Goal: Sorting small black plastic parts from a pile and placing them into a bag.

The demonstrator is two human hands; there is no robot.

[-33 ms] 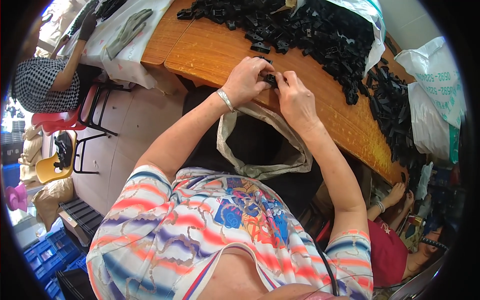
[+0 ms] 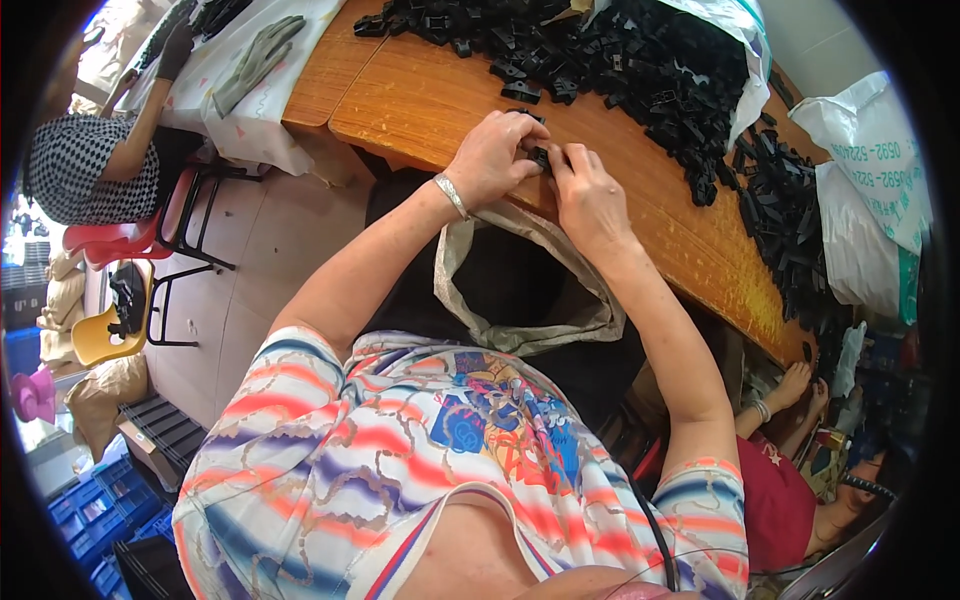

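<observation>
My left hand (image 2: 497, 160), with a silver bracelet on the wrist, is closed on a small black plastic part (image 2: 541, 157) at the table's near edge. The fingers of my right hand (image 2: 592, 192) are closed on the same part from the other side. Much of the part is hidden by my fingers, and its exact kind cannot be made out. Below both hands, an open woven sack (image 2: 470, 322) lies over my lap, its mouth spread wide. Just beyond my hands, a large heap of black plastic parts (image 2: 610, 60) covers the far side of the wooden table (image 2: 420, 100).
White plastic sacks (image 2: 865, 190) stand at the right, beside more black pieces. At the lower right, a co-worker's hand (image 2: 790, 385) handles pieces. Another person in a checked top (image 2: 75, 165) sits at the left near a grey glove (image 2: 258, 65). Blue crates (image 2: 95, 510) stand lower left.
My right fingers have shifted slightly on the black plastic part, which now shows less between my hands. My arms and the sack stay nearly in place.
</observation>
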